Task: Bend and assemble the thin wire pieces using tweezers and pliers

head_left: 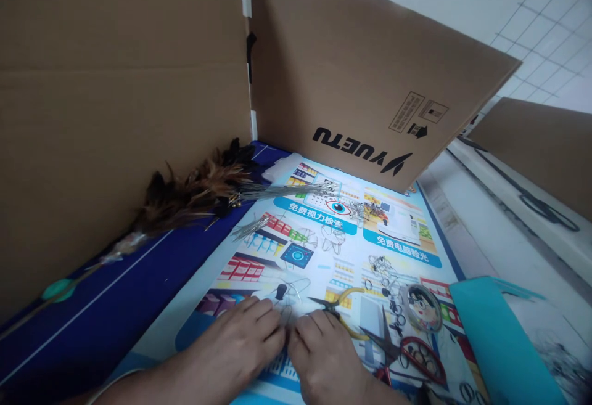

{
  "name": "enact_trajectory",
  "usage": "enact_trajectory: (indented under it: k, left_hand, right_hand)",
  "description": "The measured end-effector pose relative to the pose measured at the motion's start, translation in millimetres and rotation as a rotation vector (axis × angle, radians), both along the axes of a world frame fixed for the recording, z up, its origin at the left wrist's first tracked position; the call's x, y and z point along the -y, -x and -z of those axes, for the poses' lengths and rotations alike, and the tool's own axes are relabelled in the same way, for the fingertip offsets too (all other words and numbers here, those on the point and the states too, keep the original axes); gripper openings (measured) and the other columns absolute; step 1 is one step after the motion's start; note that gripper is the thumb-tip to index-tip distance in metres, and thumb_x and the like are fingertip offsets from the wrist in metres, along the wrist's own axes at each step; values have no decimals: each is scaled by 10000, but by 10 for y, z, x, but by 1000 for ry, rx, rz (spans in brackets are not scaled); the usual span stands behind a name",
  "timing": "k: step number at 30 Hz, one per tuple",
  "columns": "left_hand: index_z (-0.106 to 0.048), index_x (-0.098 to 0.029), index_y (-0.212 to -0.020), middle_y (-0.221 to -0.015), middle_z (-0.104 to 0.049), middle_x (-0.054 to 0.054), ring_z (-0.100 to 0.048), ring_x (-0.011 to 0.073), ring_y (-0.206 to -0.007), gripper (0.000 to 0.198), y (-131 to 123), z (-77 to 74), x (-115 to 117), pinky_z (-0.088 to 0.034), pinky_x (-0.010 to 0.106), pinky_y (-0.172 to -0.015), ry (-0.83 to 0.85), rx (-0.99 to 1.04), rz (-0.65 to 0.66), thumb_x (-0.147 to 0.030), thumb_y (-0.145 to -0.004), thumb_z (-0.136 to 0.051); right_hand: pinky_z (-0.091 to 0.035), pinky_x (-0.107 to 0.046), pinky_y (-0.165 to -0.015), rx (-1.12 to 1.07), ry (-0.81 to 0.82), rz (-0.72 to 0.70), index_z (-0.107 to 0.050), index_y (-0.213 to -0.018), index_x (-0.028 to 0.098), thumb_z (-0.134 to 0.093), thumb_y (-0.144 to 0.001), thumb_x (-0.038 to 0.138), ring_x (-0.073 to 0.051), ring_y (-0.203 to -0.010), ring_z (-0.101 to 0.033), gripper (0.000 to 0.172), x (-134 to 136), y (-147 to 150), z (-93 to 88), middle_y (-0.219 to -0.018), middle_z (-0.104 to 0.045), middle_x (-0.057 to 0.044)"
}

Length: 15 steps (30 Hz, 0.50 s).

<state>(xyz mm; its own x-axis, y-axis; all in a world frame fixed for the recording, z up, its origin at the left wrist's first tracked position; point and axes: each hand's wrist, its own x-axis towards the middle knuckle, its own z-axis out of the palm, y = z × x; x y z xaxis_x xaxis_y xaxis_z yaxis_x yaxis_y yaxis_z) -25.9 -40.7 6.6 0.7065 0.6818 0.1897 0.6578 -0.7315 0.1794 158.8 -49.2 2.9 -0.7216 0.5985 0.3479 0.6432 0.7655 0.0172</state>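
My left hand (252, 340) is closed, its fingertips pinched close to those of my right hand (326, 352), which is closed too. Bent thin wire (296, 288) loops out from between the fingertips of both hands; the exact grip is hidden behind the knuckles. A small black piece (280, 292) sits by these loops. Just beyond my right hand lie yellow-handled pliers (346, 300), their dark jaws pointing left. To its right, red-handled scissors (419, 355) lie with their blades apart.
Bundles of straight wire (282, 191) lie farther back, near a brown feather duster (194, 192) along the left. Small black rings (395, 312) are scattered beside a round tin (422, 307). A teal box (499, 337) stands at right. Cardboard panels (361, 72) wall in the back and left.
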Motion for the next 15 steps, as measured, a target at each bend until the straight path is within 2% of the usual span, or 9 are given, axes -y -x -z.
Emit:
enact_trajectory:
  k: [6,15]
  left_hand:
    - [-618,-205,-803,-805,-626,10,-495,196,-761,106,-19,16,2,-353,328,-709,-17,-17,10,-107,-765,-600]
    - [-603,-188,-775,-769,-597,19,-469,184,-746,138,8,18,-29,-353,307,-699,-27,-28,8,-63,-780,-546]
  right_hand:
    - [-327,-296,-576,34,56,33,-529,-756,154,-477,-819,135,-175,-672,-420,83,5,-1,0,-716,-507,-46]
    - [-330,-280,-543,-8,116,72,-528,-757,160,-471,-839,137,-165,-659,-456,103,-30,-8,-24,-713,-530,-35]
